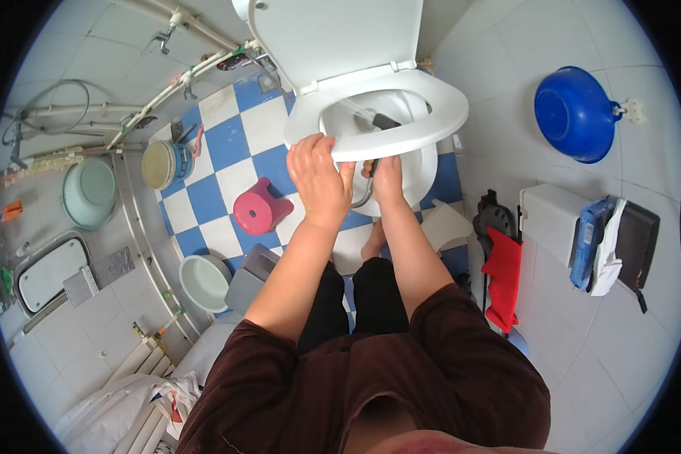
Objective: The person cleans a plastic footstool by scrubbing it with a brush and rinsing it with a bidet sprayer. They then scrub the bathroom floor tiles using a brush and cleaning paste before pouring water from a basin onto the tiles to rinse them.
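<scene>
A white toilet seat (390,144) is tilted partly up over the toilet bowl (422,170), with the lid (340,41) raised behind it. My left hand (318,175) grips the seat's front left edge, fingers over the top and thumb lower down. Under the front edge, my right hand (386,181) is closed around a handheld sprayer, its fingers partly hidden by the seat. The sprayer's dark head (386,122) shows through the seat opening, and water streams from it toward the bowl's back left. A grey hose (365,198) curves down beside my right hand.
On the blue and white tiled floor stand a pink stool (260,207), a bucket (159,165) and a pale basin (205,283). A blue basin (575,113) hangs on the right wall, above a white box (551,223) with packets. Pipes (197,76) run along the left wall.
</scene>
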Tool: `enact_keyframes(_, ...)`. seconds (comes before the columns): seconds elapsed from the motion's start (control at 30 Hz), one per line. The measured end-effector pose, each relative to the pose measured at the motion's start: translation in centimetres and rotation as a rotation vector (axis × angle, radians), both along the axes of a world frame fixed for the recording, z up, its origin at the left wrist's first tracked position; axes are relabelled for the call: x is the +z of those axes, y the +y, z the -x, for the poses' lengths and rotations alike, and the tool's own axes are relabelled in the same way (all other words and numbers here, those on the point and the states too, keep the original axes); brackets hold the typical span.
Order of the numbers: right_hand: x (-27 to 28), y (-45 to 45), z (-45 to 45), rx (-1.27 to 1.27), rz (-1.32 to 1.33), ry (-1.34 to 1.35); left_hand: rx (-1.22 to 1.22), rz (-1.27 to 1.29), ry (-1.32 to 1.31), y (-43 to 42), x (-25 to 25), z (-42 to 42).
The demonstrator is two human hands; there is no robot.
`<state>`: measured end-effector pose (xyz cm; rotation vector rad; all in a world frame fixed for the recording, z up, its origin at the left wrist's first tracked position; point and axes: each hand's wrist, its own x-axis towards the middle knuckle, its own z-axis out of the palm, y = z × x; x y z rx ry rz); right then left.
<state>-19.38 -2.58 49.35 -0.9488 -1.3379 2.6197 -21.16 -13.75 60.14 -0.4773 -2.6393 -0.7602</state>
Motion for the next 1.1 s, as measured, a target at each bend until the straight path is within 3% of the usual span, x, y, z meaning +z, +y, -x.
enact_keyframes(0.17,0.0,-0.9,2.1,0.085,-0.272,-0.04,0.008,-0.014,0.003,0.1,-0.2,0.0)
enact_keyframes(0.27,1.3,-1.0,3.1,-0.004,-0.17,-0.101,0.014,-0.014,-0.005,0.1,0.1,0.0)
enact_keyframes(0.37,0.0,-0.6,3.0,-0.074,-0.435,-0.057,0.012,-0.007,0.014,0.1,0.0,0.4)
enact_keyframes(0.57,-0.4,0.0,3.8,-0.244,-0.525,0.023,0.03,0.011,-0.015,0.1,1.0,2.1)
enact_keyframes(0.67,0.5,0.6,4.2,-0.139,-0.453,-0.022,0.049,0.007,0.002,0.4,1.3,3.1)
enact_keyframes(0.77,0.6,-0.4,4.5,-0.029,-0.474,0.127,0.06,0.004,0.036,0.4,1.9,4.6)
enact_keyframes(0.93,2.4,-1.4,5.6,-0.115,-0.126,0.341,0.073,0.016,0.07,0.5,3.3,8.1)
enact_keyframes(1.1,3.3,-1.7,4.2,-0.19,-0.183,0.286,0.08,0.058,0.089,-0.3,3.1,14.2)
